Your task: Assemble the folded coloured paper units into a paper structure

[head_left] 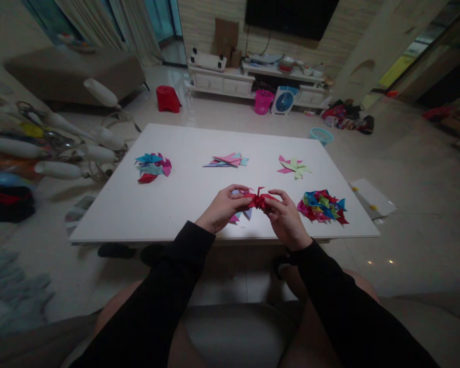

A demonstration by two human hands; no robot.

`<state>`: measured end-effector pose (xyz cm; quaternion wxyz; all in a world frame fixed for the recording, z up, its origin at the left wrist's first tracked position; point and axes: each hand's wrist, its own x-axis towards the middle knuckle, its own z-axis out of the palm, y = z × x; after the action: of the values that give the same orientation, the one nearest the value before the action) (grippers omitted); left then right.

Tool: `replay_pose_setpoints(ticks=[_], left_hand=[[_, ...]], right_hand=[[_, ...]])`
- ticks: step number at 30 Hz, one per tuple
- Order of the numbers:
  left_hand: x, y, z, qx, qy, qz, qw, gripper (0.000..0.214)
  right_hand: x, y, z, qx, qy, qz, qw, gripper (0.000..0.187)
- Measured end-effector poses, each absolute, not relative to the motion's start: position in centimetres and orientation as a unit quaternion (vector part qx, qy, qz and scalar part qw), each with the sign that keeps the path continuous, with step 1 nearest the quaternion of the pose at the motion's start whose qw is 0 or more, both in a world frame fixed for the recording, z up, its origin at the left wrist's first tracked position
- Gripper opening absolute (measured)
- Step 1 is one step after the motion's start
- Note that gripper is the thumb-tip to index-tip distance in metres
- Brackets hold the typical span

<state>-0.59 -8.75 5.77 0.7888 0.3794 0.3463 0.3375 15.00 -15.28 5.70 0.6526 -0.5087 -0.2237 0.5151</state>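
Note:
A red origami crane (259, 201) is held up over the near part of the white table, its thin neck pointing upward. My left hand (230, 204) pinches one wing between thumb and fingers. On the other side my right hand (285, 212) grips the opposite wing. Behind my left hand, partly hidden, lie pink and lilac folded papers (247, 213). To the right of my right hand sits a heap of many-coloured folded cranes (324, 206).
On the white table (168, 204) lie a blue, pink and red paper pile (153, 166), a stack of pointed folded papers (228, 160) and a green and pink pile (293, 166). Beyond the table stand a red stool (167, 99) and a pink bin (263, 102).

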Motion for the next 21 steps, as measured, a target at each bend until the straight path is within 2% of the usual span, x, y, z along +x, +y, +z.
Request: replay_pose_setpoints(ticks=[13,21], left_hand=[[-0.69,-9.09,6.37,0.368,0.351,0.317,0.801,0.034],[-0.61,-8.92,6.03,0.374,0.349,0.329,0.793,0.028]], right_hand=[[14.8,-15.24,4.82,-0.493,-0.248,0.529,0.645,0.046],[14.66,-15.25,4.9,-0.5,-0.247,0.524,0.644,0.046]])
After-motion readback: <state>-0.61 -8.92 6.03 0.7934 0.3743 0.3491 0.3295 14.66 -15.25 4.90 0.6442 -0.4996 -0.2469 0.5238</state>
